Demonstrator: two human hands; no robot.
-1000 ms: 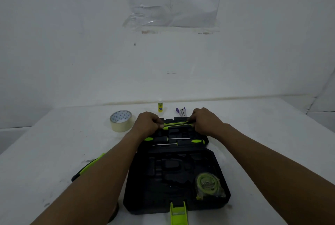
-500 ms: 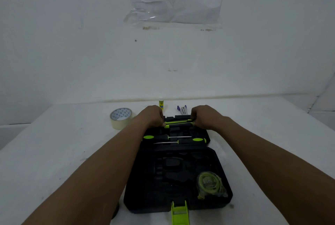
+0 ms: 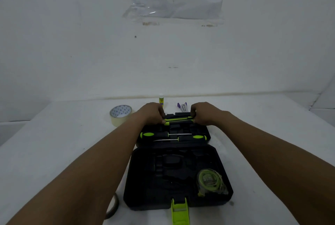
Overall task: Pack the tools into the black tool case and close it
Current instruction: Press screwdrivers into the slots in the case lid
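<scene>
both grips pinch tool [image 3: 178, 120] ends, left hand [image 3: 151, 114], right hand [image 3: 205, 113] | seating it level in case [image 3: 177, 179] far slot | screwdrivers [image 3: 174, 136], tape measure [image 3: 210, 181] already in | latch [image 3: 180, 212] open

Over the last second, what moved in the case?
Nothing clearly moved. Both hands, left hand and right hand, still grip the ends of the green-and-black tool at the far edge of the black tool case. The two screwdrivers and the tape measure stayed put.
</scene>
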